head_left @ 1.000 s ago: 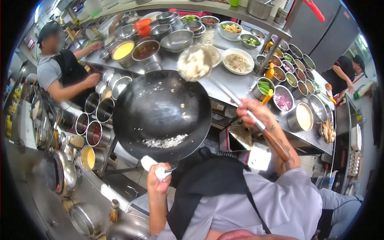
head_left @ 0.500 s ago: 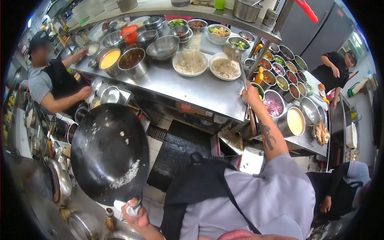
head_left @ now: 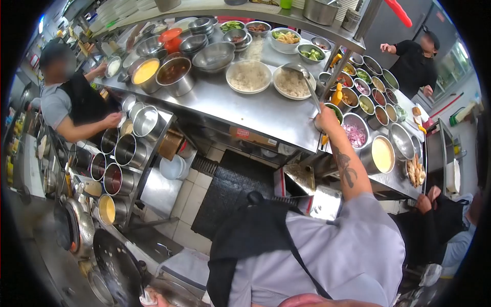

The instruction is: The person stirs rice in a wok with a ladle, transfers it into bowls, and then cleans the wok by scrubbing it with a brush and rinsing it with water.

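My right hand (head_left: 326,118) is wrapped round the handle of a steel ladle (head_left: 308,84). The ladle's head is over the right-hand white bowl (head_left: 294,95), which holds what looks like fried rice. A second white bowl (head_left: 249,91) with similar rice stands just left of it. Low in the view, my left hand (head_left: 158,300), partly cut off by the frame edge, grips the handle of a black wok (head_left: 118,263) with a white cloth (head_left: 149,297) in its fingers. The wok is tilted, and a few grains cling to its inside.
A co-worker (head_left: 76,100) stands at the left, others at the right. Steel pots (head_left: 130,151) fill a rack on the left. A pot of yellow liquid (head_left: 382,155) and a container of chopped red onion (head_left: 354,130) are near my right arm. A shelf (head_left: 215,13) overhangs the counter.
My left hand has brought the wok down toward the bottom left, uncovering the rack of pots. The ladle's head has shifted slightly over the right bowl. Co-workers on the right have moved.
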`<state>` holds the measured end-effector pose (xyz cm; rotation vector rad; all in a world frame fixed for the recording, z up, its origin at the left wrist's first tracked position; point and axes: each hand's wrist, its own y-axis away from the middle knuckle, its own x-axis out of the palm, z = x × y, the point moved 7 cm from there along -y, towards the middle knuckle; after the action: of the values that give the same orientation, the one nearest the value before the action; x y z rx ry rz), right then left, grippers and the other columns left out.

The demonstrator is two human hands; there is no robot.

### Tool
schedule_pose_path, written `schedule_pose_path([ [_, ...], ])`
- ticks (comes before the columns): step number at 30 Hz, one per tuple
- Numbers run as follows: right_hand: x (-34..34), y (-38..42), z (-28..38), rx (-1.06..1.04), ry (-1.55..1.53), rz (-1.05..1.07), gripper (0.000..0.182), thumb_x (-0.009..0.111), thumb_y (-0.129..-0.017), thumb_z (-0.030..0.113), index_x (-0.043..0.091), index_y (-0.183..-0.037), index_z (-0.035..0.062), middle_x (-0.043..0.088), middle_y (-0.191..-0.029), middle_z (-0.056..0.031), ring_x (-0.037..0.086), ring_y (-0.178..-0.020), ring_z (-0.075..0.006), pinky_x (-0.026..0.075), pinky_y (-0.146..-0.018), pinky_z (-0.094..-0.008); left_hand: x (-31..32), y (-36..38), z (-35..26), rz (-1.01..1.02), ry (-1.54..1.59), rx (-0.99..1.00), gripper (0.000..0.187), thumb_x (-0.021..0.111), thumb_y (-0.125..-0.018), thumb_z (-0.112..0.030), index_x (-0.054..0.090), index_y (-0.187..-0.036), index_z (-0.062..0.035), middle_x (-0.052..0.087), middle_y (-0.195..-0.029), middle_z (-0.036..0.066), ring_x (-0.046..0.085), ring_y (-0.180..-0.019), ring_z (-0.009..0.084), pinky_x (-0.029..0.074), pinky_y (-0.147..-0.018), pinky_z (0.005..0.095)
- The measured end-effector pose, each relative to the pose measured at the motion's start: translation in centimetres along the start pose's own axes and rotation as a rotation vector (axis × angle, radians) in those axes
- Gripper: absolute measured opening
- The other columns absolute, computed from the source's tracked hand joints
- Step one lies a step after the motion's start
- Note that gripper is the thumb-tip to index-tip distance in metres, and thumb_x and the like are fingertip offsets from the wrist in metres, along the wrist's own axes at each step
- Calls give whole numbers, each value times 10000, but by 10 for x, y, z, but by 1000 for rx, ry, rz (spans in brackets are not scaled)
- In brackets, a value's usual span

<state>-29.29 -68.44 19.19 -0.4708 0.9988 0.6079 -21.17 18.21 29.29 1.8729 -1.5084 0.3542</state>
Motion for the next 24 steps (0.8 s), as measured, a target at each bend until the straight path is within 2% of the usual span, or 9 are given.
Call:
schedule_pose_path([
  [4, -27, 7, 21, 40, -18, -156, 501, 490, -787, 72, 456, -1264, -77, 608, -857, -323, 604, -882, -443, 463, -798, -469, -42, 0, -10, -248, -321, 8, 286, 452, -864, -245, 600, -939, -12, 636, -913, 133, 610, -807, 297, 503, -690, 441],
  [6, -25, 9, 20, -28, -6, -288, 449, 502, -817, 89, 486, -1240, -63, 629, -773, -245, 638, -721, -369, 495, -667, -452, -69, 3, -17, -378, -483, 5, 287, 463, -855, -258, 608, -930, -22, 639, -913, 131, 615, -800, 302, 505, -679, 448],
  [8, -9, 8, 10, 220, -650, -130, 391, 525, -854, 135, 519, -1205, -38, 596, -670, -119, 587, -528, -218, 474, -492, -369, -96, 9, -24, -511, -640, 3, 288, 473, -845, -271, 616, -920, -33, 641, -914, 129, 620, -793, 306, 507, -667, 455],
  [9, 3, 6, 11, 214, -980, -53, 312, 538, -891, 155, 531, -1174, 25, 499, -632, -5, 460, -432, -80, 387, -386, -258, -111, 14, -27, -580, -716, 1, 288, 479, -841, -278, 620, -916, -38, 643, -914, 128, 623, -789, 308, 508, -661, 458],
  [10, 3, 7, 16, 204, -979, -44, 312, 538, -891, 155, 531, -1174, 25, 499, -632, -5, 460, -432, -80, 387, -386, -258, -127, 20, -31, -651, -791, -2, 289, 484, -836, -285, 623, -911, -43, 644, -914, 127, 625, -786, 310, 509, -655, 462],
  [13, 40, 15, 32, 511, -2054, 328, 253, 502, -930, 125, 503, -1184, 119, 417, -649, 32, 384, -408, -53, 342, -370, -244, -169, 45, -43, -868, -1021, -17, 290, 500, -822, -304, 635, -897, -59, 647, -915, 124, 633, -775, 317, 512, -637, 472],
  [16, 60, 29, 46, 548, -2233, 473, 276, 485, -940, 148, 488, -1215, 120, 424, -654, 34, 376, -409, -53, 359, -385, -256, -206, 65, -53, -1071, -1255, -48, 292, 515, -808, -324, 647, -883, -74, 651, -916, 120, 640, -765, 323, 514, -619, 483],
  [22, 76, 68, 126, 468, -1855, 808, 446, 497, -902, 82, 387, -1333, 106, 409, -655, 30, 364, -393, -42, 341, -343, -214, -267, 119, -53, -1485, -1712, -150, 295, 547, -779, -363, 670, -854, -106, 658, -918, 114, 655, -743, 336, 520, -584, 504],
  [24, 94, 79, 165, 373, -1795, 1133, 498, 508, -893, 73, 356, -1366, 116, 396, -673, 17, 359, -389, -35, 328, -355, -217, -272, 121, -51, -1591, -1885, -186, 296, 557, -770, -376, 677, -845, -116, 661, -919, 112, 660, -736, 340, 522, -572, 511],
])
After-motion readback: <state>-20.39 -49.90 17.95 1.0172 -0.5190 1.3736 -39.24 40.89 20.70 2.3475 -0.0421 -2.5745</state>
